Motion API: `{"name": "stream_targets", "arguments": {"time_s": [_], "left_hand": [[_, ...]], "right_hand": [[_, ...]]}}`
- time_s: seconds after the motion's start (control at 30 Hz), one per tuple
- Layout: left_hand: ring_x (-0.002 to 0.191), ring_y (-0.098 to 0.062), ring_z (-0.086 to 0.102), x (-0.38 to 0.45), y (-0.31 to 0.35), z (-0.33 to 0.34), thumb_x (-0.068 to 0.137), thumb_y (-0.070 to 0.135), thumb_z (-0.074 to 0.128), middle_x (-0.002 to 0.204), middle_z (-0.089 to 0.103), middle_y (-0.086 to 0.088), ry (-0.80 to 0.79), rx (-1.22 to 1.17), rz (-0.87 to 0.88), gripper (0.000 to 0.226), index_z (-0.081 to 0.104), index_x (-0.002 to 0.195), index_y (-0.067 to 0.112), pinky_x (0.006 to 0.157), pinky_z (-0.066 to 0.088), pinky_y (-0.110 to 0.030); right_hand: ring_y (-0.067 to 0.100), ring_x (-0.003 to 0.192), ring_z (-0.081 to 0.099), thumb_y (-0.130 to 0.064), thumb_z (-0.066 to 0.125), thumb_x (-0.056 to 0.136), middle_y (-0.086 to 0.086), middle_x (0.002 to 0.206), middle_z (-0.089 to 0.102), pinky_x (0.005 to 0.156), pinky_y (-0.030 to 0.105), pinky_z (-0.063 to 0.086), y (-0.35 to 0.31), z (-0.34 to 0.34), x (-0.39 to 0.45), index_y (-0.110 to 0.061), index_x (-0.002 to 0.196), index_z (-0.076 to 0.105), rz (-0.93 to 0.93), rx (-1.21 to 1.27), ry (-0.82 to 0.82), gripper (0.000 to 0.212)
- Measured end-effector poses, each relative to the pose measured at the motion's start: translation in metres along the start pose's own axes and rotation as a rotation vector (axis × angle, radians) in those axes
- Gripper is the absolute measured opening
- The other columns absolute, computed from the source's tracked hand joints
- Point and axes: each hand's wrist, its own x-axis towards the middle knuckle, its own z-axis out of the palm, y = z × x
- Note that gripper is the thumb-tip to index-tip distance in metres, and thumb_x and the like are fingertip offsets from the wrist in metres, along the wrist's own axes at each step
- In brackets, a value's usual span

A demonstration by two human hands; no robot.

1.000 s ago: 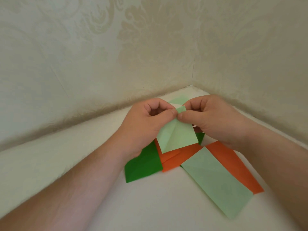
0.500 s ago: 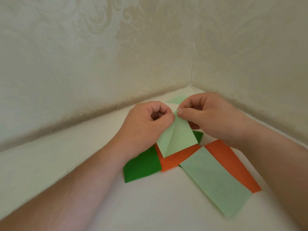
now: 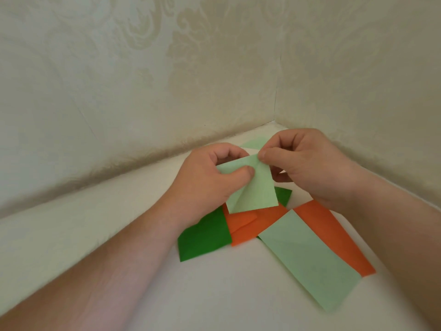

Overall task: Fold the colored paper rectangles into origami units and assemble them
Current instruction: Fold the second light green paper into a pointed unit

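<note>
A pale green paper piece (image 3: 253, 187), creased and partly folded, is held above the tabletop (image 3: 238, 295), near the wall corner. The left hand (image 3: 210, 180) pinches its upper left part and the right hand (image 3: 307, 163) pinches its top edge, both grips closed on it. Beneath lie a dark green rectangle (image 3: 205, 237), orange rectangles (image 3: 334, 235) and another pale green rectangle (image 3: 310, 263), overlapping.

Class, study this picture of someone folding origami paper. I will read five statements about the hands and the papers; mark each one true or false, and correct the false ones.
1. Both hands pinch the light green paper. True: the left hand and the right hand each pinch it near its top.
2. The held paper lies flat on the table. False: it is lifted above the pile.
3. A dark green paper lies below the left hand. True.
4. A blue paper lies on the table. False: only green and orange papers show.
5. A flat light green rectangle overlaps an orange paper. True.
</note>
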Motion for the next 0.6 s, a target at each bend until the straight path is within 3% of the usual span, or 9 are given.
{"name": "stream_targets", "arguments": {"time_s": [0.13, 0.23, 0.33, 0.4, 0.5, 0.6], "left_hand": [[0.089, -0.030, 0.077, 0.004, -0.002, -0.002, 0.086, 0.004, 0.079, 0.098, 0.080, -0.007, 0.039, -0.205, -0.033, 0.041, 0.067, 0.111, 0.033, 0.080, 0.062, -0.048], [0.084, -0.030, 0.076, 0.007, 0.000, -0.006, 0.085, -0.002, 0.077, 0.096, 0.079, -0.011, 0.046, -0.308, -0.080, 0.051, 0.063, 0.122, 0.030, 0.068, 0.061, -0.040], [0.087, -0.035, 0.075, 0.010, -0.002, -0.009, 0.085, -0.001, 0.078, 0.101, 0.077, -0.018, 0.042, -0.349, -0.129, 0.054, 0.063, 0.126, 0.030, 0.075, 0.062, -0.043], [0.089, -0.036, 0.075, 0.011, -0.002, -0.010, 0.085, -0.002, 0.078, 0.104, 0.076, -0.022, 0.028, -0.375, -0.155, 0.054, 0.062, 0.127, 0.029, 0.079, 0.062, -0.043], [0.081, -0.028, 0.076, 0.010, 0.000, -0.011, 0.086, -0.002, 0.076, 0.102, 0.077, -0.020, 0.001, -0.452, -0.206, 0.051, 0.063, 0.127, 0.025, 0.066, 0.060, -0.032], [0.073, -0.021, 0.075, 0.008, 0.002, -0.011, 0.086, 0.001, 0.076, 0.087, 0.078, -0.008, -0.046, -0.457, -0.235, 0.040, 0.066, 0.121, 0.019, 0.060, 0.058, -0.029]], "right_hand": [[0.015, 0.066, 0.067, -0.018, 0.072, 0.095, 0.001, 0.075, 0.073, 0.075, 0.037, 0.055, 0.002, -0.003, 0.001, -0.011, 0.081, 0.073, 0.030, 0.010, -0.021, 0.015], [0.017, 0.066, 0.067, -0.022, 0.068, 0.098, -0.003, 0.079, 0.073, 0.073, 0.036, 0.055, 0.004, -0.002, 0.002, -0.020, 0.090, 0.074, 0.019, -0.007, -0.022, 0.010], [0.015, 0.070, 0.068, -0.010, 0.057, 0.103, -0.005, 0.088, 0.072, 0.071, 0.037, 0.055, 0.004, -0.005, 0.003, -0.032, 0.094, 0.073, -0.131, -0.075, 0.025, 0.028], [0.007, 0.073, 0.066, -0.002, 0.060, 0.100, -0.013, 0.090, 0.071, 0.066, 0.030, 0.053, 0.005, -0.007, 0.000, -0.037, 0.089, 0.073, -0.231, -0.171, -0.002, 0.039], [0.001, 0.072, 0.062, -0.005, 0.077, 0.089, -0.024, 0.085, 0.067, 0.064, 0.016, 0.048, 0.006, -0.006, -0.003, -0.039, 0.089, 0.074, -0.284, -0.244, -0.030, 0.034], [0.005, 0.079, 0.066, -0.016, 0.085, 0.083, -0.024, 0.085, 0.069, 0.073, 0.026, 0.054, 0.007, -0.004, -0.002, -0.037, 0.088, 0.075, -0.300, -0.288, -0.023, 0.023]]}}
